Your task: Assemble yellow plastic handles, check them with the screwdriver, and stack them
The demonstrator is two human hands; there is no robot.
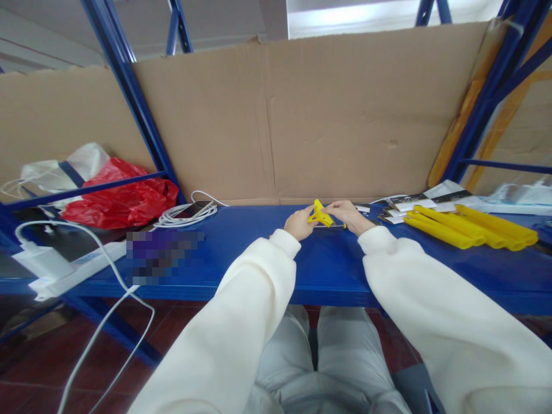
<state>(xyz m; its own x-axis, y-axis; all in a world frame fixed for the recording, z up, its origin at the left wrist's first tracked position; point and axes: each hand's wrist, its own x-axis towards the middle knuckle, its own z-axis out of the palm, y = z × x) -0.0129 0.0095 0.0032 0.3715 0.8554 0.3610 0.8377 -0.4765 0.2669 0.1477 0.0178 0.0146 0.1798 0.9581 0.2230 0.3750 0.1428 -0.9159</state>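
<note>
Both my hands meet over the middle of a blue shelf (241, 247). My left hand (299, 223) is closed, pinching the left end of a small yellow plastic piece (320, 214). From the other side my right hand (348, 215) is closed on the same piece, fingers pinched on its right end. A thin dark strip lies on the shelf just under the piece. My white sleeves reach in from below.
Several long yellow bars (470, 227) lie on the shelf to the right, with dark and white leaflets (425, 201) behind them. A coiled white cable (185, 214) sits left of my hands. Further left are a red plastic bag (123, 198) and a white charger (41, 261). Cardboard (345, 115) backs the shelf.
</note>
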